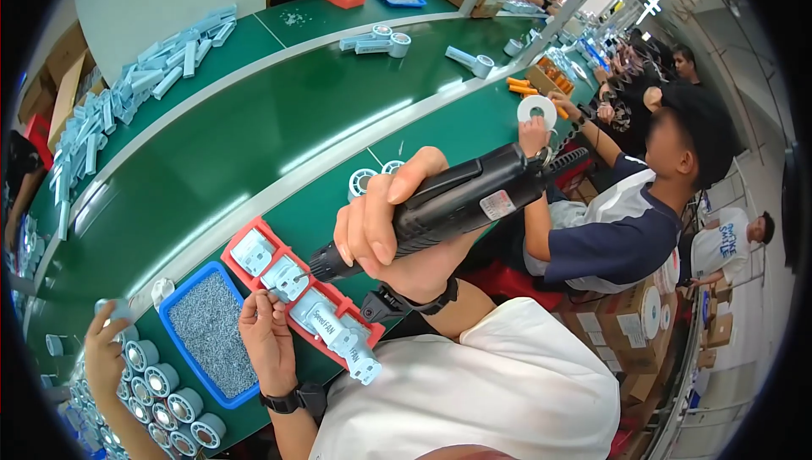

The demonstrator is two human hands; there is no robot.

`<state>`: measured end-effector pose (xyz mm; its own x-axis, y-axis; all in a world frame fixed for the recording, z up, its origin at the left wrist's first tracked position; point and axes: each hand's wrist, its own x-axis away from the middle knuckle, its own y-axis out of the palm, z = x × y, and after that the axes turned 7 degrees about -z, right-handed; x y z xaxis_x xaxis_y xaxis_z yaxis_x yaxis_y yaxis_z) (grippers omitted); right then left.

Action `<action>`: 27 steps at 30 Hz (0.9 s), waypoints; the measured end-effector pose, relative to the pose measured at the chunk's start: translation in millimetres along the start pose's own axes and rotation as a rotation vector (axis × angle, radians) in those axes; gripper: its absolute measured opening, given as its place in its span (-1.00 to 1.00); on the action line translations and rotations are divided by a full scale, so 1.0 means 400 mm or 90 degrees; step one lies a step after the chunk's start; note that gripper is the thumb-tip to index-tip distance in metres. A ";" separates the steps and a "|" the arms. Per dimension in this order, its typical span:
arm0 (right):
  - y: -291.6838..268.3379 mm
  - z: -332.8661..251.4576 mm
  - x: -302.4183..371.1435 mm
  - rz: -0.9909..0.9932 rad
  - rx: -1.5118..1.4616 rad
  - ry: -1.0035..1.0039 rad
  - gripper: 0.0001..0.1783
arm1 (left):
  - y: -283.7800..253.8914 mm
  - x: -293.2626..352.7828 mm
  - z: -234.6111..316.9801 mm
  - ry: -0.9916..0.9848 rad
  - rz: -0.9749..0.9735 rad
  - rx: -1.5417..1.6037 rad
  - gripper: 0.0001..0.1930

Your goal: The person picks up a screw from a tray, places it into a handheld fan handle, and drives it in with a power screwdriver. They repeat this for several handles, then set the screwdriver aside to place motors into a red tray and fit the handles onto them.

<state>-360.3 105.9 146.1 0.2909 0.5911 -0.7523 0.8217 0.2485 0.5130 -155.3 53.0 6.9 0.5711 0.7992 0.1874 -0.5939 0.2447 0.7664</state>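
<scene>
A black electric screwdriver (470,196) slants down toward a pale-blue casing (284,279) seated in a red fixture (345,301).

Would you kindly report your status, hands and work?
Right hand gripping black electric screwdriver, pointed at pale-blue housing in red fixture. Left hand close by, contents unclear. No obstruction seen.
</scene>
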 end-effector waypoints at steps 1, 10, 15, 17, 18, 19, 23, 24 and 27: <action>0.001 -0.002 0.000 0.019 -0.006 -0.013 -0.10 | 0.002 -0.003 0.002 -0.001 -0.002 -0.002 -0.87; 0.000 0.039 0.003 -0.040 -0.055 0.080 -0.45 | -0.075 0.046 0.032 -0.079 -0.032 -0.014 -0.78; 0.027 -0.080 -0.048 -0.147 0.104 0.075 -0.65 | 0.040 0.073 0.085 -0.151 -0.023 0.039 -0.54; 0.046 -0.086 -0.056 -0.178 0.117 0.106 -0.65 | 0.003 0.084 0.080 -0.149 0.046 0.076 -0.56; 0.061 -0.084 -0.053 -0.183 0.150 0.145 -0.62 | -0.022 0.104 0.076 -0.163 0.057 0.118 -0.59; 0.064 -0.073 -0.054 -0.195 0.197 0.177 -0.59 | -0.043 0.118 0.074 -0.150 0.081 0.119 -0.59; 0.046 -0.028 -0.023 -0.152 0.204 0.129 -0.55 | -0.077 0.128 0.055 -0.174 -0.065 0.102 -0.64; 0.046 -0.026 -0.021 -0.151 0.206 0.131 -0.55 | -0.080 0.124 0.054 -0.162 -0.077 0.098 -0.68; 0.056 -0.021 -0.016 -0.145 0.230 0.144 -0.46 | -0.078 0.105 0.050 -0.144 -0.108 0.092 -0.73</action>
<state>-347.9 114.0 165.8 0.0029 0.7142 -0.6999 0.9815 0.1320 0.1387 -101.3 68.0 3.2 0.7763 0.6071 0.1696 -0.4022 0.2698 0.8749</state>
